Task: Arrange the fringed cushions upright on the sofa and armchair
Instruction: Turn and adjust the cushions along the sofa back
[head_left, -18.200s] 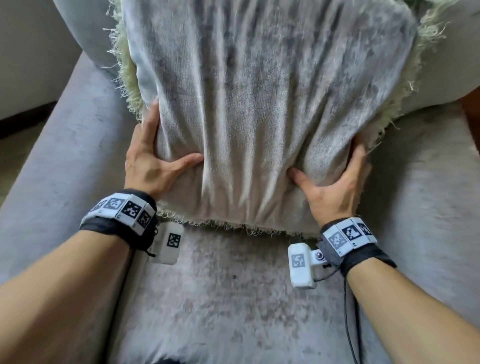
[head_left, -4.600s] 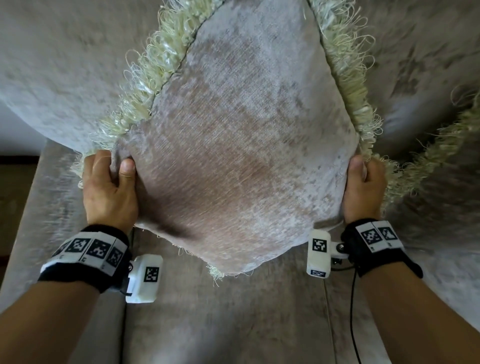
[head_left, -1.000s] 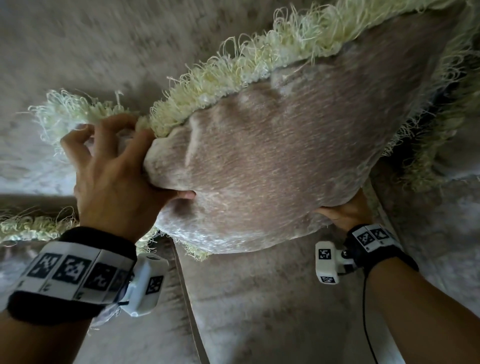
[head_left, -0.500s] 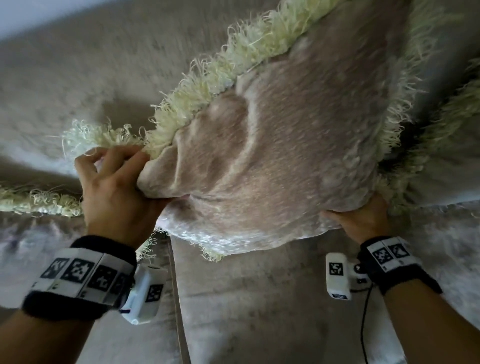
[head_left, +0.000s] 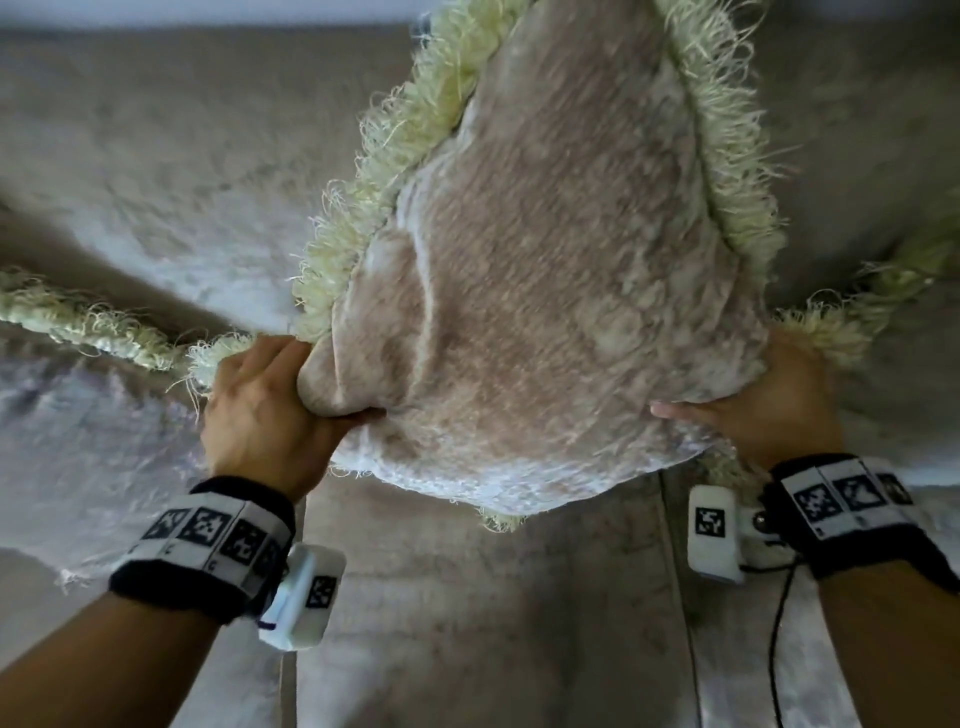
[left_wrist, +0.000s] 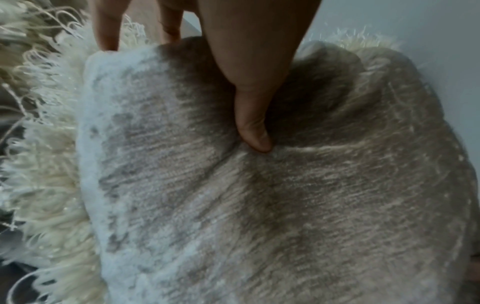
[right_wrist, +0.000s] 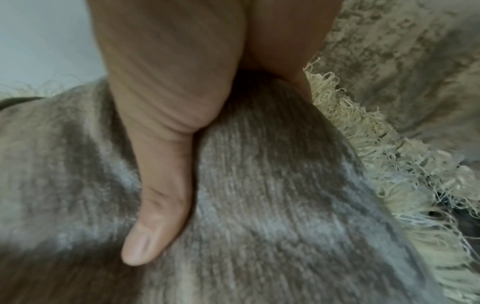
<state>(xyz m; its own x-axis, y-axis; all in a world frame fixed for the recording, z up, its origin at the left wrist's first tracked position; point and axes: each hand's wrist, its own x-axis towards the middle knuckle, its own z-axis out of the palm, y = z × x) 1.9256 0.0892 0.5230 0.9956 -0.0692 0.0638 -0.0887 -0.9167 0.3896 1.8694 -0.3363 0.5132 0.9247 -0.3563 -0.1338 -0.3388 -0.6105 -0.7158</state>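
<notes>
A: Two hands on one fringed cushion (head_left: 545, 291). Left hand (head_left: 260, 410) pinches its left corner, thumb dug in; right hand (head_left: 769, 405) cups the right corner, thumb pressed flat.
B: Step?
A: Standing it against the sofa back (head_left: 156, 156), above the seat (head_left: 493, 623). Next, probably lower and release.
B: Versus half a second ago?
A: Cushion turned more upright.

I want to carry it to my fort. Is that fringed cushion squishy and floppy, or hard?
Probably squishy: the left hand bunches one corner of the fringed cushion, and its thumb dents the fabric. It likely sags a bit, since folds run from that grip. It seems light, as the right hand merely grips the other corner.
</notes>
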